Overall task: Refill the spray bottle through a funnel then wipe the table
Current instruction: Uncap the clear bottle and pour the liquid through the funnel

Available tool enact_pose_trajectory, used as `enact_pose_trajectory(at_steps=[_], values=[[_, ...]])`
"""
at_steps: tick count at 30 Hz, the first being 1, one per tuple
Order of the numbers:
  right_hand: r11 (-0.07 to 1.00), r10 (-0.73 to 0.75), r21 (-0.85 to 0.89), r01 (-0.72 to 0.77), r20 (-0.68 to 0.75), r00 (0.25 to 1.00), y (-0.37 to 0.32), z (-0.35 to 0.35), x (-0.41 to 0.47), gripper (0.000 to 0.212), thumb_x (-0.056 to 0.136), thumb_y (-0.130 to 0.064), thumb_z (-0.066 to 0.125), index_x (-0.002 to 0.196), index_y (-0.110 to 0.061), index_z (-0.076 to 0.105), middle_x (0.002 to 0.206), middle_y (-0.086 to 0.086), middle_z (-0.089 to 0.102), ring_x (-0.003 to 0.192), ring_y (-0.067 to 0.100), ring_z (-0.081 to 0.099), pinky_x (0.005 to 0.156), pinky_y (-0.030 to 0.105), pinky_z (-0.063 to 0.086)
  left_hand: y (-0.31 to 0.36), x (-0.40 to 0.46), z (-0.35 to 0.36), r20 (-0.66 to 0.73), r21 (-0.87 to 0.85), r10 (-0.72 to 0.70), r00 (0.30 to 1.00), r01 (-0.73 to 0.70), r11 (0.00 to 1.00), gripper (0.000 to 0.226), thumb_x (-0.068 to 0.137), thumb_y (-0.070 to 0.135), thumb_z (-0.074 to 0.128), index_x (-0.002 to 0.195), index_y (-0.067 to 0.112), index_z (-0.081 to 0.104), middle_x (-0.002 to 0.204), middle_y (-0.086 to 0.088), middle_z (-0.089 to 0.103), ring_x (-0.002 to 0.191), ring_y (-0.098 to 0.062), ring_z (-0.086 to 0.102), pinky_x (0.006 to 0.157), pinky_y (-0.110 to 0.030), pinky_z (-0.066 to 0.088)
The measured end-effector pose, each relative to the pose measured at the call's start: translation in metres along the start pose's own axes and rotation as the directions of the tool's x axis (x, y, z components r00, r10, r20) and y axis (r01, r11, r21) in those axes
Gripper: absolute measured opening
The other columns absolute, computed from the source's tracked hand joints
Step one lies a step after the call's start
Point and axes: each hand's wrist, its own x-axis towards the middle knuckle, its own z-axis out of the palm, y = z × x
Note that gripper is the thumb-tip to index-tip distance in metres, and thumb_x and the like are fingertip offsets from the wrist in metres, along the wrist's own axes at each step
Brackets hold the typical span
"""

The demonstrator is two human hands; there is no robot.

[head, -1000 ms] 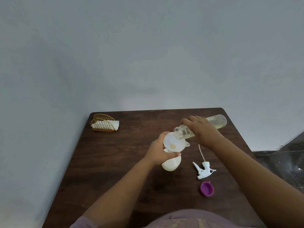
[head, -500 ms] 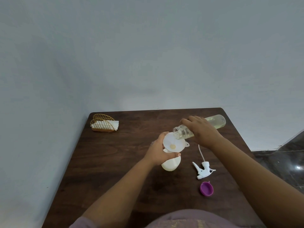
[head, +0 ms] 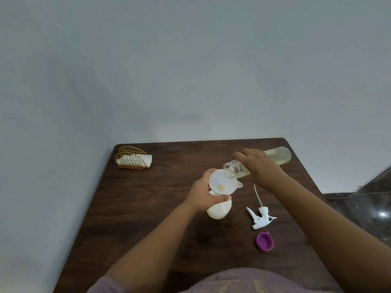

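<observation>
Brown wood desk (head: 148,208) is sitting by a grey wall. At its middle, the left hand (head: 203,193) is gripping the light, tippy spray bottle (head: 219,209) under the funnel (head: 222,183). From 2 o'clock, the right hand (head: 260,168) is wrapping its fingers round the smooth, slippery refill bottle (head: 277,155), tilting it.

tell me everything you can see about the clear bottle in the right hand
The clear bottle looks like see-through plastic, long and round, with a threaded neck and no cap on. It lies tipped almost level, base toward the table's far right corner, open mouth just over the rim of the white funnel. Pale yellowish liquid fills its lower side. The right hand grips it round the middle from above; nothing else touches it, and it hangs above the table.
</observation>
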Motion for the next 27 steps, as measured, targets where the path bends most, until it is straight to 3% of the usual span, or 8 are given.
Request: enact_pose_trajectory(at_steps=[4,14,27], values=[[1.0,-0.004,0.002,0.004,0.0,1.0,0.0002,0.0001,-0.0002,0.049,0.073,-0.014,0.074,0.115,-0.025,0.051,0.098,-0.001,0.057,0.091,0.021,0.055,0.083,0.032,0.043,-0.0002,0.0,-0.0002,-0.002,0.001,0.001,1.0,-0.001,1.0,0.088,0.07,0.043,0.084,0.141,0.034,0.034,0.133,0.014,0.048,0.113,-0.008,0.048,0.089,-0.025,0.045],[1.0,-0.005,0.0,0.005,-0.001,1.0,-0.0011,-0.0022,-0.0001,0.049,0.073,-0.014,0.074,0.115,-0.026,0.051,0.098,-0.002,0.056,0.092,0.021,0.055,0.082,0.031,0.042,-0.0001,-0.0003,-0.0002,-0.004,0.009,-0.007,1.0,0.007,1.0,0.09,0.07,0.044,0.084,0.142,0.034,0.032,0.137,0.011,0.048,0.12,-0.012,0.049,0.096,-0.033,0.047],[1.0,-0.006,0.002,0.006,-0.008,1.0,-0.0025,-0.0031,0.001,0.048,0.075,-0.01,0.069,0.118,-0.024,0.051,0.1,-0.001,0.056,0.095,0.022,0.054,0.084,0.032,0.041,0.0008,-0.0009,-0.001,-0.001,-0.01,-0.006,1.0,0.006,1.0,0.088,0.07,0.042,0.085,0.141,0.034,0.034,0.129,0.015,0.049,0.112,-0.008,0.048,0.09,-0.026,0.046]])
